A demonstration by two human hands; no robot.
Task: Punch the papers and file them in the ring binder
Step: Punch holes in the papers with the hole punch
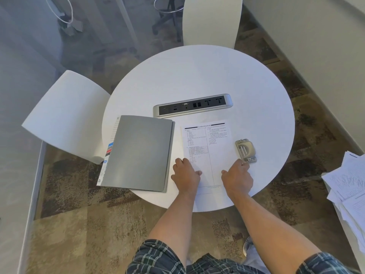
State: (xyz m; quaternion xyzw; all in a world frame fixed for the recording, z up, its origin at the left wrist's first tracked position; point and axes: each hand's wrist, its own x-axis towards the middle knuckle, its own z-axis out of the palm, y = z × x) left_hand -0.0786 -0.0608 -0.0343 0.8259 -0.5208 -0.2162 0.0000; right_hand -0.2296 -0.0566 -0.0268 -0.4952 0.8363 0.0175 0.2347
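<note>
Papers (207, 153) pinned flat by left hand (185, 175) and right hand (237, 177), hands apart; hole punch (245, 150) right, unaligned edge = crooked holes

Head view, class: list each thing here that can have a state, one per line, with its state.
Ring binder: closed, flat on the table.
Printed sheet: flat, face up, not in the binder.
Hole punch: resting beside the sheet.
Left hand: flat on the sheet.
Right hand: on the sheet, fingers by the punch.
</note>
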